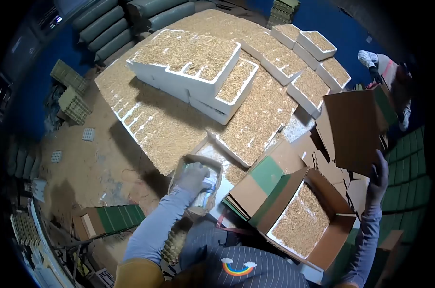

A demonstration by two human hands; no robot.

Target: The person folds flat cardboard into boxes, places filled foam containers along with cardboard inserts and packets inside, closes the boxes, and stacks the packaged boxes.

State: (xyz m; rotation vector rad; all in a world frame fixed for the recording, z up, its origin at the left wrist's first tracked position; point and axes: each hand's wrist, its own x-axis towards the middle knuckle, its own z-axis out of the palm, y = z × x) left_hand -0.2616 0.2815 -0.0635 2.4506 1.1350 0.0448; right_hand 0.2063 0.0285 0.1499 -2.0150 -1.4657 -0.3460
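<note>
My gloved left hand reaches into a small open cardboard box at the table's near edge. Its fingers are curled over white and blue flat pieces; whether one is in its grip is partly hidden. On the right, my gloved right hand is raised, fingers stretched out, beside a large brown cardboard panel; whether they touch, I cannot tell. Between my arms stands an open carton with its flaps up. Inside it lies a white foam tray full of light brown flakes.
More foam trays of flakes cover the table, with a stacked pair in the middle. Folded green-and-brown cartons lean beside the open one. A co-worker stands at the far right. Egg trays are piled at left.
</note>
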